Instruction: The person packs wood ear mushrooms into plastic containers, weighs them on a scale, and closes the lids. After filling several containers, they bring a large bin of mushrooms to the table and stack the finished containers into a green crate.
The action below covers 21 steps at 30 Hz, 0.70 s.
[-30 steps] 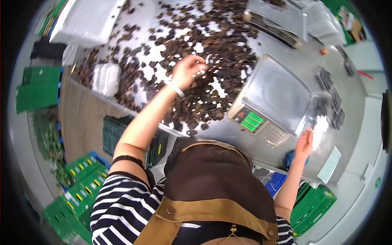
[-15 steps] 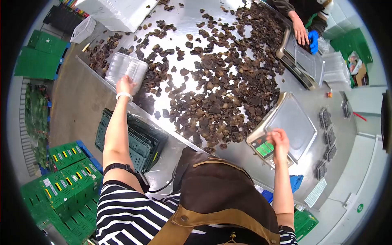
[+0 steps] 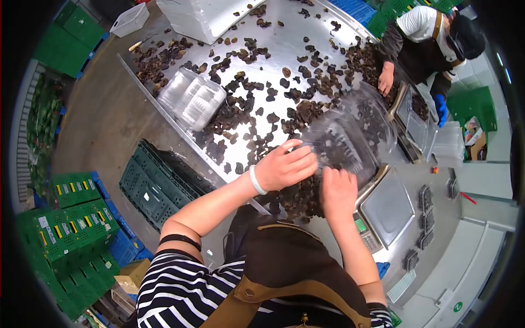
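Note:
My left hand point(image 3: 287, 165) and my right hand point(image 3: 339, 195) are together at the middle of the metal table. Both are closed on the near edge of a clear plastic clamshell container point(image 3: 342, 145), which is smeared by motion and looks unfolded, with nothing seen inside. Beneath it and around it lie many dark brown, curled mushroom pieces point(image 3: 306, 112). A stack of clear containers point(image 3: 192, 99) rests on the table's left side, apart from my hands. Just right of my right hand sits a weighing scale point(image 3: 387, 208) with a bare metal pan.
Across the table a co-worker point(image 3: 418, 49) reaches toward the mushrooms beside another scale point(image 3: 410, 117). Several filled packs point(image 3: 425, 218) line the right side. A white box point(image 3: 205, 19) stands at the back. Dark green crates point(image 3: 156, 183) are on the floor at left.
My left hand has left the container stack and come to the table's middle. My right hand has moved left from above the scale. A clear container is now between them. The view has shifted.

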Motion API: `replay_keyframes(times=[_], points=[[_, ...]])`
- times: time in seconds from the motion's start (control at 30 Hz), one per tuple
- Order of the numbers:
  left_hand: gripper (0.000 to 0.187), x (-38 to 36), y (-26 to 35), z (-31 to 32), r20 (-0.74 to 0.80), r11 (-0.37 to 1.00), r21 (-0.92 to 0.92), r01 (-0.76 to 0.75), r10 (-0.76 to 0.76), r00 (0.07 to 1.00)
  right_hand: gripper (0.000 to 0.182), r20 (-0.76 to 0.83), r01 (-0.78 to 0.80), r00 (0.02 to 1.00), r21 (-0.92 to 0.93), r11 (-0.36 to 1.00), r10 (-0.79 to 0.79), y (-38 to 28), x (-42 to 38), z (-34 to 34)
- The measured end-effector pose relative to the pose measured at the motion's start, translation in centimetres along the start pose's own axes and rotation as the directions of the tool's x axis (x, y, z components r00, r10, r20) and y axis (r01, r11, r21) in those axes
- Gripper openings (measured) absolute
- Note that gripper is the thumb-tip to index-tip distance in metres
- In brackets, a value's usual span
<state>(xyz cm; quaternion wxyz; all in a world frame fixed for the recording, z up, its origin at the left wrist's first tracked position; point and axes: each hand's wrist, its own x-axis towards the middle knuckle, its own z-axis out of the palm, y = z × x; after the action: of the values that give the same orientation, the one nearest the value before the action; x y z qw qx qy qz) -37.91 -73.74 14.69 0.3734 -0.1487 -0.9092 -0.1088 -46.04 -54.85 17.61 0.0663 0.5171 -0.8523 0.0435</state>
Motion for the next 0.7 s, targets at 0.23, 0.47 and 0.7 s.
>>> replay_keyframes(times=[0.23,0.47,0.7], points=[[0.05,-12.8,-13.4,-3.1,-0.068,0.482,0.479,0.734,-0.813,0.578,0.035,0.167,-0.533,0.801,-0.24,0.812,0.575,14.7,-16.3,5.0],[0.025,-14.8,-15.2,-4.8,0.129,0.599,0.33,0.73,-0.794,0.594,0.074,0.082,-0.49,0.868,0.289,0.822,0.489,10.3,-6.0,1.2],[0.013,-5.8,-7.3,-2.5,0.219,0.977,-0.037,0.21,-0.197,0.956,0.073,0.563,-0.545,0.798,0.826,-0.143,0.215,2.9,8.2,3.4]])
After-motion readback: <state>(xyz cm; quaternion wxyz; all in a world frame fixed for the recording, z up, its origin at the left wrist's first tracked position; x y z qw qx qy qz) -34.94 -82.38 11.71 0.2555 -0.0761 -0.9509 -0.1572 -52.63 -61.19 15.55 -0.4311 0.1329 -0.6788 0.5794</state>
